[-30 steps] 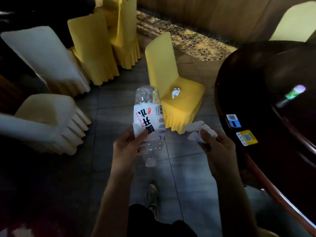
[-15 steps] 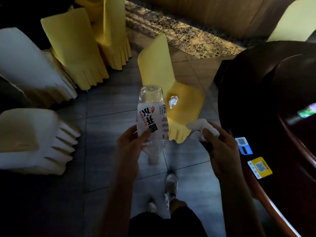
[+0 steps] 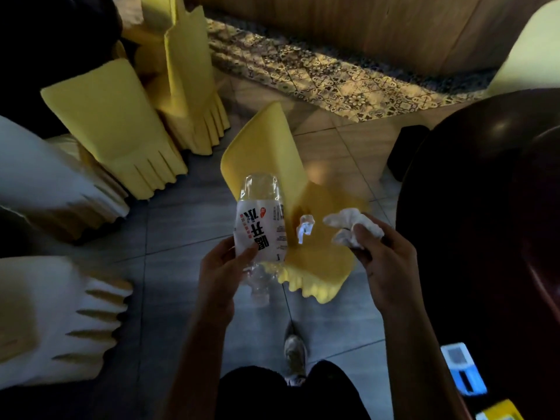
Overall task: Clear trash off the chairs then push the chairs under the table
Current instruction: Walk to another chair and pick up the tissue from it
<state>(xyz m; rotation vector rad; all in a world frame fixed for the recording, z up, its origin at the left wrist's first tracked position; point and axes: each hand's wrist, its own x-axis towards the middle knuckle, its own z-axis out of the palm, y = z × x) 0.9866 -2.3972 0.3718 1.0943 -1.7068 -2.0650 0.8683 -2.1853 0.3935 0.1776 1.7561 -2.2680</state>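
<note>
With my left hand (image 3: 222, 268) wrapped round the empty bottle (image 3: 262, 225) and my right hand (image 3: 385, 262) clutching wadded tissue (image 3: 354, 227), I should pinch the crumpled scrap (image 3: 305, 228) off the yellow chair (image 3: 315, 253) seat using spare right fingertips, without dropping anything

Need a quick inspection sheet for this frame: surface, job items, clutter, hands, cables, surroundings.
Surface: dark round table at right, stickers on its edge; grey tiled floor.
Job's things: yellow chair stands out from the table, a small crumpled wrapper on its seat.
Clutter: more covered chairs grouped at left, not at the table.
Hands: left hand grips a clear plastic bottle, cap end down; right hand holds a crumpled white tissue.
Cables: nothing seen.
Surroundings: patterned floor strip along a wooden wall; dim light, person's shoe below.
</note>
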